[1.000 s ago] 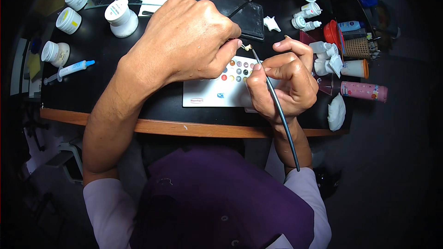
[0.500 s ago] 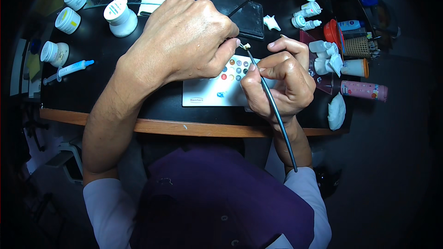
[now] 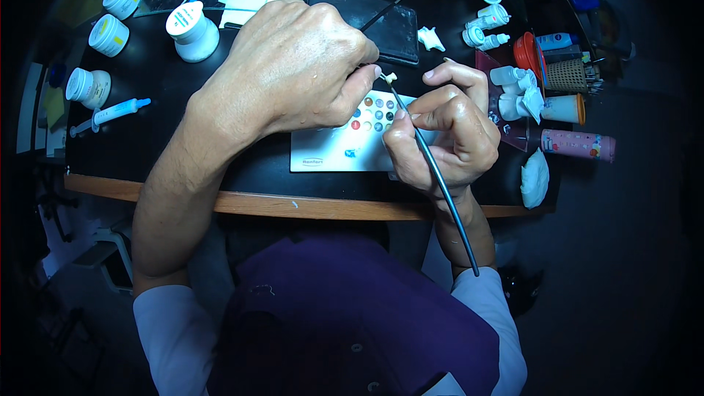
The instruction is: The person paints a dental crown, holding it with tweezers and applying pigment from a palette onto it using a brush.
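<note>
My left hand (image 3: 301, 66) is closed with its knuckles up, over the middle of the table. Between its thumb and fingers is a thin metal holder, mostly hidden, with a small ivory tooth crown (image 3: 391, 78) at its tip. My right hand (image 3: 447, 132) pinches a slim dark-handled brush (image 3: 440, 180). The brush slants up to the crown, its tip at or touching it; I cannot tell which. A second dark, pointed brush (image 3: 385, 12) sticks out behind my left fingers; whether that hand holds it is hidden. Beneath my hands lies a white palette (image 3: 315, 150) with several coloured dots.
A flat black box (image 3: 400, 37) lies beyond my hands, a white lump (image 3: 431, 39) beside it. White jars (image 3: 196, 35) and a syringe (image 3: 117, 112) stand or lie at left. Small bottles (image 3: 493, 15), a red bowl (image 3: 526, 51) and a pink tube (image 3: 579, 144) crowd the right.
The crown has turned slightly at the holder's tip. The brush in my right hand has shifted a little, its rear end moving right and down. My left hand is nearly still.
</note>
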### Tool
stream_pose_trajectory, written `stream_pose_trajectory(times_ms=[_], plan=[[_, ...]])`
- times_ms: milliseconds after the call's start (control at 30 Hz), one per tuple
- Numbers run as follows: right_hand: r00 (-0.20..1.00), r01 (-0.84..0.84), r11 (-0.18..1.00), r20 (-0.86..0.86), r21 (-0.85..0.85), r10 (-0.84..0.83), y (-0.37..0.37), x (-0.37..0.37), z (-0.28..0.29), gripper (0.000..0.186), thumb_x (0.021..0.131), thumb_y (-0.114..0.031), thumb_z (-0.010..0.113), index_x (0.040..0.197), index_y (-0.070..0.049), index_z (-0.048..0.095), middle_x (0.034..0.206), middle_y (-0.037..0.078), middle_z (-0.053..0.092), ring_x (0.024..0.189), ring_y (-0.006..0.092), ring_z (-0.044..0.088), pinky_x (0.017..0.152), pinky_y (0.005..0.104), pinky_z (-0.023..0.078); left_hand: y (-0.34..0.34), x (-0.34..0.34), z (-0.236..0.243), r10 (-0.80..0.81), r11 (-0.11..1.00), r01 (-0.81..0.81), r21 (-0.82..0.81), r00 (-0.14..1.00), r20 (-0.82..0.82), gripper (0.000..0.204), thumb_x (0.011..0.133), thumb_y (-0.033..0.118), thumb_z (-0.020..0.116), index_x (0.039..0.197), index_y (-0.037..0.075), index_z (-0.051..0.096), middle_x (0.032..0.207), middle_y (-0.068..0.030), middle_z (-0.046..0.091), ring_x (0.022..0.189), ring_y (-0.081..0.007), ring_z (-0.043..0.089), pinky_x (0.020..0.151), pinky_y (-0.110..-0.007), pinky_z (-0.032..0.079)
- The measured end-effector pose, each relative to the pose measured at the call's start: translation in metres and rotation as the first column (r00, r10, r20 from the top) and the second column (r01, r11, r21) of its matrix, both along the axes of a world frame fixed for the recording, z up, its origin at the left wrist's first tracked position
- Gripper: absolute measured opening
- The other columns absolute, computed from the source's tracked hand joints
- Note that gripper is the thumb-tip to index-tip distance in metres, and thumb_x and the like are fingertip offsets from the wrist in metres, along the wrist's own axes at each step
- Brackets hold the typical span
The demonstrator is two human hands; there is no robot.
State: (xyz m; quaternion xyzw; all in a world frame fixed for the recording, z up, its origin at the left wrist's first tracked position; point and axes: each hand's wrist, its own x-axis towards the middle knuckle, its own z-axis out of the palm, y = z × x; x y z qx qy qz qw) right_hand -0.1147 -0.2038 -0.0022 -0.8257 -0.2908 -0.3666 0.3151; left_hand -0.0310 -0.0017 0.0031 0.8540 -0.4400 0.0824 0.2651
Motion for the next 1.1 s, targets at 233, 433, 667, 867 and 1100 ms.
stream_pose_trajectory(times_ms=[233, 433, 667, 867, 1100], plan=[[0.992, -0.059, 0.962, -0.091, 0.266, 0.086, -0.018, -0.007, -0.003, 0.019, 0.071, 0.004, 0.067, 0.076, -0.009, 0.054, 0.058, 0.004, 0.061, 0.065, 0.0144, 0.053, 0.102, 0.0487, 0.045, -0.004, 0.004, -0.003, -0.086, 0.99, 0.088, -0.114, 0.996, 0.019, 0.022, 0.089, 0.02, 0.074, 0.101, 0.005, 0.084, 0.07, -0.0145, 0.073, 0.066, -0.0283, 0.07, 0.079, -0.041, 0.051], [0.99, -0.101, 0.932, -0.062, 0.347, 0.131, -0.021, -0.005, -0.004, 0.019, 0.07, 0.003, 0.067, 0.075, -0.01, 0.053, 0.061, 0.004, 0.063, 0.088, 0.019, 0.057, 0.105, 0.05, 0.042, -0.006, 0.005, -0.003, -0.196, 0.954, 0.188, -0.232, 0.981, -0.013, 0.021, 0.089, 0.019, 0.075, 0.102, 0.005, 0.084, 0.065, -0.0107, 0.069, 0.062, -0.0247, 0.064, 0.076, -0.04, 0.044], [0.987, -0.132, 0.924, -0.039, 0.358, 0.156, -0.024, -0.009, -0.001, 0.018, 0.067, -0.001, 0.067, 0.073, -0.011, 0.054, 0.061, 0.004, 0.063, 0.097, 0.0248, 0.059, 0.103, 0.0514, 0.042, -0.006, 0.008, 0.001, -0.258, 0.94, 0.215, -0.264, 0.956, -0.14, 0.022, 0.09, 0.021, 0.072, 0.102, 0.006, 0.083, 0.063, -0.0094, 0.066, 0.062, -0.023, 0.062, 0.075, -0.04, 0.043], [0.991, -0.1, 0.944, -0.049, 0.314, 0.122, -0.022, -0.01, 0.001, 0.02, 0.064, 0.0, 0.069, 0.071, -0.011, 0.053, 0.06, 0.003, 0.062, 0.092, 0.0258, 0.06, 0.097, 0.0488, 0.045, -0.007, 0.008, -0.002, -0.279, 0.931, 0.231, -0.282, 0.949, -0.145, 0.023, 0.09, 0.021, 0.072, 0.102, 0.005, 0.083, 0.063, -0.0093, 0.065, 0.061, -0.0227, 0.061, 0.075, -0.04, 0.043], [0.993, -0.098, 0.951, -0.038, 0.292, 0.114, -0.022, -0.01, 0.002, 0.021, 0.064, 0.0, 0.07, 0.071, -0.01, 0.052, 0.06, 0.002, 0.06, 0.091, 0.0271, 0.06, 0.09, 0.046, 0.047, -0.009, 0.009, 0.006, -0.285, 0.935, 0.255, -0.246, 0.953, -0.098, 0.02, 0.088, 0.016, 0.075, 0.097, 0.001, 0.083, 0.074, -0.0156, 0.076, 0.059, -0.0226, 0.07, 0.062, -0.034, 0.056]])
